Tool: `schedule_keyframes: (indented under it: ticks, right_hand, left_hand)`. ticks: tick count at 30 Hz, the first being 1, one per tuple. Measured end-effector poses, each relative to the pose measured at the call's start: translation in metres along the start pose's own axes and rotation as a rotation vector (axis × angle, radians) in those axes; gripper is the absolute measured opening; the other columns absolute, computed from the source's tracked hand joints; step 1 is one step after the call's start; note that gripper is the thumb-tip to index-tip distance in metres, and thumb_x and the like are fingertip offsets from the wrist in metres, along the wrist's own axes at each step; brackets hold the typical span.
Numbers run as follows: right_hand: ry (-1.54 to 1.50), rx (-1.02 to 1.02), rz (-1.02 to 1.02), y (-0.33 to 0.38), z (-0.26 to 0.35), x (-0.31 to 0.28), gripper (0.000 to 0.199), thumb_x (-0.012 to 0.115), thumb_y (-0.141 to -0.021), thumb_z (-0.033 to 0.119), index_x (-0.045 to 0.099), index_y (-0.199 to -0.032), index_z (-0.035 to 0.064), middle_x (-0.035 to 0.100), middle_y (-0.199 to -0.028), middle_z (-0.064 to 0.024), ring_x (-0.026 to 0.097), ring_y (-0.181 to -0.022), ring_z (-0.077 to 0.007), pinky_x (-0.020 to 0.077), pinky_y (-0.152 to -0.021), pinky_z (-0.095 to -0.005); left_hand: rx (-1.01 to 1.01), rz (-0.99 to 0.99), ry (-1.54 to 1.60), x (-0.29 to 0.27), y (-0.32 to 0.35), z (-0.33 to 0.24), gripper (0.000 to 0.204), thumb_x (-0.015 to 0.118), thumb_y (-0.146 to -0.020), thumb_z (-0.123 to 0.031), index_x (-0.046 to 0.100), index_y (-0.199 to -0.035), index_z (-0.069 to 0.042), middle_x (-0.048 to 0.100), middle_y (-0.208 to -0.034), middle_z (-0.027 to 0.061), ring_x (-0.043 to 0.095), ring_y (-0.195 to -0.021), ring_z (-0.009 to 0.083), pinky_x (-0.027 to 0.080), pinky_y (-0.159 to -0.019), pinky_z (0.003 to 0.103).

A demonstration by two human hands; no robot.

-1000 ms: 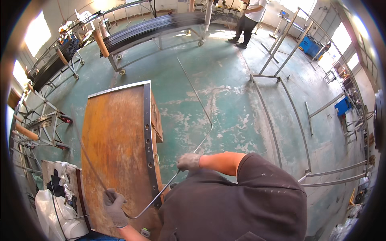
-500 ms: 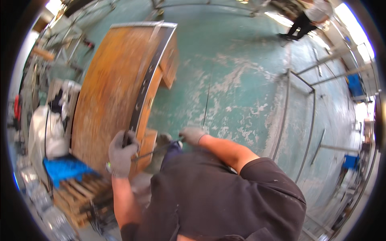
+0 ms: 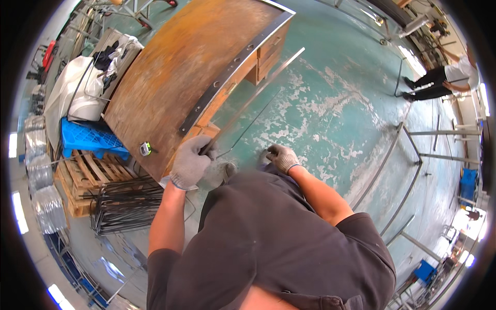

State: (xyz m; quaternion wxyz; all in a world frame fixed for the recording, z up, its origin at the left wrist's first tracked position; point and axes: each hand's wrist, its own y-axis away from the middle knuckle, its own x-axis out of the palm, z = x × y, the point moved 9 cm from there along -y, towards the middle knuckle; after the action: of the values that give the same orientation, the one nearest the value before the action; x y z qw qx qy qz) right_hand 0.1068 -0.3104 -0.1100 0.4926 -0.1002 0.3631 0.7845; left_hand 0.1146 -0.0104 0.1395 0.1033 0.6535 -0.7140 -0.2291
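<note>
My left hand (image 3: pixel 190 161), in a grey work glove, is closed around the near end of a long, slim metal bar (image 3: pixel 261 88). The bar slants up and away to the right, beside the desk's front edge and over the floor. My right hand (image 3: pixel 283 158), gloved too, is in front of my body with its fingers curled in. Whatever it may hold is hidden. Left of both hands stands a worn wooden desk (image 3: pixel 170 67) with a dark metal strip (image 3: pixel 219 82) with holes along its edge. A tape measure (image 3: pixel 146 149) lies on the desk's near corner.
Bent black rods (image 3: pixel 126 206) are stacked beside a wooden pallet (image 3: pixel 82 178) and a blue plastic pallet (image 3: pixel 93 137) at left. Metal frames (image 3: pixel 400 165) stand on the right. Another person (image 3: pixel 439 82) is at the far right. A white sack (image 3: pixel 77 85) sits at left.
My view has swung, so the desk appears farther up and right. My left hand has moved from above the desk's edge to beside it, and the long bar now shows clearly.
</note>
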Motion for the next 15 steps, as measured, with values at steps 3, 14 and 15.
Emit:
schedule_keyframes:
  ticks: [3, 14, 15]
  right_hand:
    - [0.067, -0.049, 0.077, -0.001, 0.036, 0.017, 0.043, 0.082, -0.097, 0.031, 0.077, -0.134, 0.0094, 0.078, -0.130, -0.0193, 0.073, -0.124, -0.0393, 0.0581, -0.106, -0.0471]
    - [0.335, -0.747, -0.045, -0.004, 0.225, 0.064, 0.064, 0.089, -0.086, 0.020, 0.068, -0.147, 0.0164, 0.069, -0.145, -0.0148, 0.057, -0.143, -0.0400, 0.0500, -0.117, -0.0505]
    - [0.280, -0.743, -0.010, -0.014, 0.232, 0.067, 0.058, 0.088, -0.087, 0.018, 0.071, -0.142, 0.0158, 0.073, -0.136, -0.0148, 0.061, -0.136, -0.0400, 0.0515, -0.113, -0.0506]
  left_hand:
    - [0.116, -0.030, 0.138, -0.039, 0.033, -0.005, 0.028, 0.056, -0.078, 0.012, 0.068, -0.102, 0.002, 0.065, -0.089, 0.0032, 0.066, -0.085, 0.0147, 0.053, -0.075, 0.031]
    - [0.474, -0.199, 0.405, -0.133, 0.164, -0.052, 0.029, 0.064, -0.057, 0.012, 0.060, -0.081, -0.003, 0.060, -0.075, 0.0068, 0.067, -0.067, 0.0263, 0.048, -0.057, 0.035]
    - [0.543, -0.184, 0.401, -0.139, 0.172, -0.058, 0.028, 0.066, -0.057, 0.012, 0.060, -0.080, -0.003, 0.060, -0.076, 0.0070, 0.067, -0.067, 0.0270, 0.048, -0.057, 0.036]
